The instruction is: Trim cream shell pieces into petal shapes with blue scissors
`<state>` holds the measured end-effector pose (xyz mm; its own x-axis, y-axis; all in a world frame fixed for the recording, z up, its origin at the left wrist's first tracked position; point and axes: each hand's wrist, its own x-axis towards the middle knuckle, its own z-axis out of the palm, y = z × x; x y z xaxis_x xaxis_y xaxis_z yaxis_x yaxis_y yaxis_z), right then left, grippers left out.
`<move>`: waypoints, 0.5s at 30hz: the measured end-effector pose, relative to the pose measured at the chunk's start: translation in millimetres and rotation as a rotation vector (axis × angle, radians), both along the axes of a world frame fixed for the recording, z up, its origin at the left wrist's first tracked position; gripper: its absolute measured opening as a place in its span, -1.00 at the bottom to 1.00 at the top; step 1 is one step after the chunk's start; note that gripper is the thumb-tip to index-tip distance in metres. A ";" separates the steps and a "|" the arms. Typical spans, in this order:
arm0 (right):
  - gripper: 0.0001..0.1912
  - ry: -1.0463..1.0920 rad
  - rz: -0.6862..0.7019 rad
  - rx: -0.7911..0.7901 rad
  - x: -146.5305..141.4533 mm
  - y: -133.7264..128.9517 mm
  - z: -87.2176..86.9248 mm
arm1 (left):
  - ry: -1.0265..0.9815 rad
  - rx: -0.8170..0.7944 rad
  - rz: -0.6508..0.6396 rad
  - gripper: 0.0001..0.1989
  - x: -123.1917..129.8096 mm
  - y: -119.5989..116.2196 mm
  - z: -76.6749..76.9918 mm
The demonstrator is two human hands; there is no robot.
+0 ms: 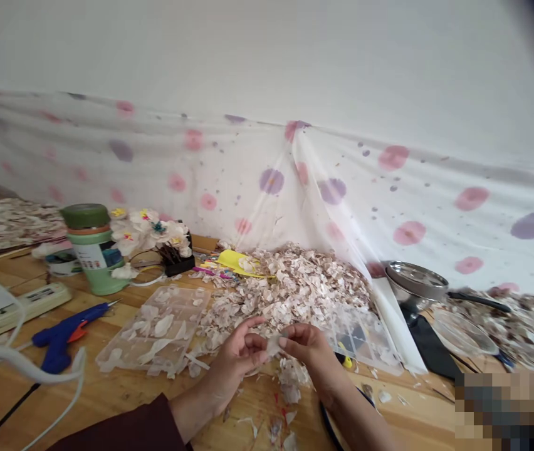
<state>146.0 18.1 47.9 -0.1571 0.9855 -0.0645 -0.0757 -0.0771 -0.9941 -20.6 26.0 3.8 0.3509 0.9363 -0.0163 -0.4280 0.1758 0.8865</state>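
Observation:
My left hand [239, 354] and my right hand [309, 351] meet above the near side of the table. Between their fingertips is a small, thin, pale flake [274, 345], pinched by my right thumb and fingers and by my left thumb and fingers. Its far parts are hidden by the fingers. Right behind the hands rises a large heap of similar whitish-brown flakes [295, 282]. To the left of my left hand lies a clear plastic compartment box [126, 341] with larger pale pieces in it. Another clear compartment box [389, 357] lies beyond my right hand.
A blue glue gun [55, 341], a power strip [51, 299] and white cables lie at left. Behind them stand a green cup [100, 260] and pale handmade flowers [154, 232]. At right are a metal pan [415, 282] and more flakes [530, 319]. Spotted sheeting [229, 169] covers the lower wall.

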 end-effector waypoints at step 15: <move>-0.69 0.035 -0.028 0.024 4.6 1.2 -10.1 | -0.058 0.039 -0.013 -0.35 0.4 3.2 -6.0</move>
<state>150.6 19.3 37.8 -0.1308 0.9908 -0.0353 -0.1119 -0.0501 -0.9925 -20.2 29.1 -2.2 0.3628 0.9310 0.0406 -0.4771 0.1481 0.8663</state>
